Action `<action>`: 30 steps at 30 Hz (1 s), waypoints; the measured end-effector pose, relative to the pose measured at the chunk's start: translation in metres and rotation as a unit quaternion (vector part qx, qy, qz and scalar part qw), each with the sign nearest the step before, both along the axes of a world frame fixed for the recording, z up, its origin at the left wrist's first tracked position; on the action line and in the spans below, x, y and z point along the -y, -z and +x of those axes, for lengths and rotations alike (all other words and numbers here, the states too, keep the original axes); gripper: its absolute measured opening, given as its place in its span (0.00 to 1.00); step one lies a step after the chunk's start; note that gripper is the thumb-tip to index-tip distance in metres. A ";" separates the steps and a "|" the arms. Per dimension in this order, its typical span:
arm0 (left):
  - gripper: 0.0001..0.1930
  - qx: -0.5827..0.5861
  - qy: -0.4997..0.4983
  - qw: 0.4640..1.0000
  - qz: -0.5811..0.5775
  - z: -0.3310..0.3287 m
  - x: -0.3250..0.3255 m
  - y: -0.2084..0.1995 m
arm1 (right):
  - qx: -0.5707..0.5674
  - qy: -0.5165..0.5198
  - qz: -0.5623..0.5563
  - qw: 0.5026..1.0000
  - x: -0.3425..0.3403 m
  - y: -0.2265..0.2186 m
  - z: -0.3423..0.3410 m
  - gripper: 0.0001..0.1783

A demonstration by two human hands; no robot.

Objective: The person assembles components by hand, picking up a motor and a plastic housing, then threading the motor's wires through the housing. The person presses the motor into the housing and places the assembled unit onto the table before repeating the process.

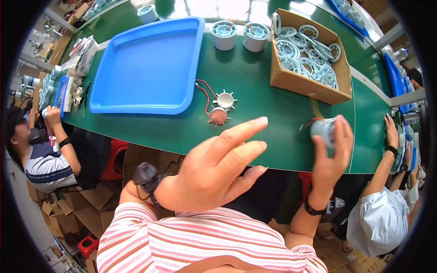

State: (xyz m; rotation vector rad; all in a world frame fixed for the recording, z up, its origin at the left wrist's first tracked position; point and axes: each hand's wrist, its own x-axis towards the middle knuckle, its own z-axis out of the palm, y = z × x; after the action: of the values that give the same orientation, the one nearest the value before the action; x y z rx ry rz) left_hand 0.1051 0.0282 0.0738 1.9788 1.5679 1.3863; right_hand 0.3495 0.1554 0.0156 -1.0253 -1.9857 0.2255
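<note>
My left hand hovers over the near edge of the green table, fingers stretched out and apart, holding nothing. Nearest to it lie a small motor-like disc with a copper-coloured face and a similar disc with a white cup-shaped face, both with short prongs around the rim and red wires. On the right, my right hand grips a pale blue round housing between thumb and fingers. A red wire sticks out of the housing's left side; motion blurs its details.
An empty blue tray sits on the green table. Two pale blue cylinders stand beyond the discs. A cardboard box holds several pale blue rings. Co-workers sit at left and right.
</note>
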 end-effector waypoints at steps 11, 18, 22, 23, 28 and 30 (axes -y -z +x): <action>0.11 -0.366 -0.089 0.918 -0.126 -0.129 -0.182 -0.017 | 0.054 0.231 0.054 0.970 -0.060 0.029 0.066 0.39; 0.12 -0.177 -0.054 0.968 -0.168 -0.141 -0.211 0.011 | 0.027 0.239 0.069 0.968 -0.051 0.025 0.062 0.36; 0.12 -0.048 -0.080 0.968 -0.235 -0.132 -0.196 0.012 | 0.020 0.233 0.088 0.968 -0.050 0.021 0.063 0.32; 0.12 -0.020 -0.081 0.963 -0.257 -0.129 -0.194 0.011 | 0.018 0.233 0.101 0.967 -0.050 0.021 0.064 0.31; 0.12 0.009 -0.064 0.960 -0.272 -0.123 -0.187 0.015 | -0.021 0.208 0.151 0.966 -0.051 0.018 0.059 0.20; 0.12 0.031 -0.043 0.961 -0.273 -0.124 -0.186 0.018 | -0.028 0.193 0.147 0.970 -0.047 0.020 0.062 0.17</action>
State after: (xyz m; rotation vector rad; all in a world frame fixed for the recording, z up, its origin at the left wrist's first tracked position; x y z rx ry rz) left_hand -0.0187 0.2145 0.0561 1.5354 1.7830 0.8935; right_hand 0.4115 0.2026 -0.0046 -1.1666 -1.6657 -0.2426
